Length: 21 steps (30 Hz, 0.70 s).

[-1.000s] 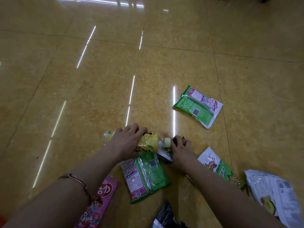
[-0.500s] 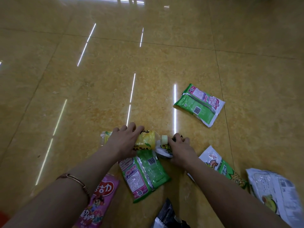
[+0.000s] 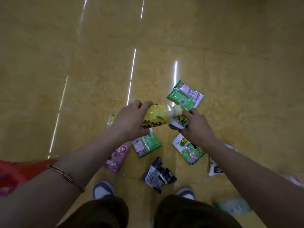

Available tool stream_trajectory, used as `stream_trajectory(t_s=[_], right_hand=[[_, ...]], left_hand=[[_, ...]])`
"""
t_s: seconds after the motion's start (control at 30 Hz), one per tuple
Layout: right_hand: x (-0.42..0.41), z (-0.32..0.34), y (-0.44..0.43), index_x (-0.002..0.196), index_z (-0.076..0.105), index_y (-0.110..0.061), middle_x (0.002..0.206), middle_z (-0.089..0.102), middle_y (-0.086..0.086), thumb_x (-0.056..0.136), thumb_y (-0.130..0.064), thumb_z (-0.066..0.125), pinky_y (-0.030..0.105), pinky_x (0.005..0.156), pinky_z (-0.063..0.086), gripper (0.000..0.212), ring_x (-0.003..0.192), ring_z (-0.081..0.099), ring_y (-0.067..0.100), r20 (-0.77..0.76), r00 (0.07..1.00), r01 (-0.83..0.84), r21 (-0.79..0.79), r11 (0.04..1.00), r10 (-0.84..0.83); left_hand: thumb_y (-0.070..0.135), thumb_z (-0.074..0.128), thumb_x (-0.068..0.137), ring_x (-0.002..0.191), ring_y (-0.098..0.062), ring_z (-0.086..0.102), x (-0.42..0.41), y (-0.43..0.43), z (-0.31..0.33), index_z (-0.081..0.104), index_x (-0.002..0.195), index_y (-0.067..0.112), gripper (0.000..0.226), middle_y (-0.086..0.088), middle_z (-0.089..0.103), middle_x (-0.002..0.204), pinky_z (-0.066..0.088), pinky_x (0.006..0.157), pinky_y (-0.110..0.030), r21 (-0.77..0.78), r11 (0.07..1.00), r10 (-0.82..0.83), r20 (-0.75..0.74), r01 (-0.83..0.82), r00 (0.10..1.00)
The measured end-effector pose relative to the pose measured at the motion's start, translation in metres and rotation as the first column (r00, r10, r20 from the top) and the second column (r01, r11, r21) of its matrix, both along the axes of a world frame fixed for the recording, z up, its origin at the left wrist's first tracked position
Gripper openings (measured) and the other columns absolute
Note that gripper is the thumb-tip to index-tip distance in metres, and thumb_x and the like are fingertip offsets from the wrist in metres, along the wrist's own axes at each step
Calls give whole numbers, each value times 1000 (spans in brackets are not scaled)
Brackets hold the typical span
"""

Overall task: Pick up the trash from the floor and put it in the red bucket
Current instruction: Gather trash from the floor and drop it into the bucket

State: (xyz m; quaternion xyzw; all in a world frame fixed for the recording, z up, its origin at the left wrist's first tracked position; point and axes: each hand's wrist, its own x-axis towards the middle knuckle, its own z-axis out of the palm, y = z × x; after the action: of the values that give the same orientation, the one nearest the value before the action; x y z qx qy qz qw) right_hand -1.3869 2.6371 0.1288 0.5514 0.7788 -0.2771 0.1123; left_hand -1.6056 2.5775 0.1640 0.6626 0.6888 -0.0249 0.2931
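Note:
My left hand (image 3: 130,124) grips a yellow-labelled plastic bottle (image 3: 158,116) with a pale cap, held above the floor. My right hand (image 3: 196,127) is closed on a small white and green snack wrapper (image 3: 178,123), right beside the bottle's cap. Part of the red bucket (image 3: 21,168) shows at the left edge, under my left forearm. Loose on the floor lie a green packet (image 3: 185,95) beyond my hands, another green packet (image 3: 146,144), a pink packet (image 3: 116,157), a black packet (image 3: 158,175) and a white-green packet (image 3: 188,148).
My two shoes (image 3: 103,189) stand on the glossy yellow tiled floor (image 3: 82,71), just behind the black packet. More wrappers lie at the right: a white one (image 3: 214,169) under my right forearm and a blurred greenish one (image 3: 233,205).
Both hands have lifted off the floor, the left with the bottle and the right with the small wrapper. My view has tilted down, so my feet and the red bucket now show.

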Motion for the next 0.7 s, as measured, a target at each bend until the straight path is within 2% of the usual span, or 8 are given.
stream_trajectory(t_s=[0.17,0.23,0.37,0.63,0.7], right_hand=[[-2,138,-9,135,48,-25,127,48,4,81,-18,66,33,79,42,57,109,48,36,-102,994,42,18,999,-40],[-5,196,-11,137,47,-23,127,49,4,81,-15,65,29,77,37,59,108,50,33,-157,986,64,24,998,-60],[-16,321,-9,136,49,-24,125,53,4,79,-10,66,27,77,36,61,107,54,28,-265,961,107,69,992,-86],[-54,522,-5,131,50,-28,119,55,-2,75,-9,65,26,76,35,61,106,53,20,-419,906,155,197,968,-59],[-64,563,-6,130,50,-28,118,55,-3,75,-12,67,26,77,37,60,105,53,20,-446,895,151,244,958,-27]], left_hand=[[43,70,76,109,-22,50,-5,-9,141,18,146,31,88,1,40,132,45,71,-32,6,999,53,48,-53,997],[47,69,77,106,-22,53,-11,-13,197,17,146,31,88,2,41,130,46,70,-33,15,999,50,52,-50,997],[51,67,77,104,-22,55,-28,-22,313,18,145,31,87,4,43,129,43,68,-30,67,992,101,57,-105,993],[61,67,71,113,-20,53,-68,-33,512,20,145,33,92,10,41,137,49,83,-38,245,954,162,70,-175,984],[66,67,68,117,-18,51,-79,-36,554,19,145,36,95,12,39,142,48,87,-36,297,936,174,76,-189,982]])
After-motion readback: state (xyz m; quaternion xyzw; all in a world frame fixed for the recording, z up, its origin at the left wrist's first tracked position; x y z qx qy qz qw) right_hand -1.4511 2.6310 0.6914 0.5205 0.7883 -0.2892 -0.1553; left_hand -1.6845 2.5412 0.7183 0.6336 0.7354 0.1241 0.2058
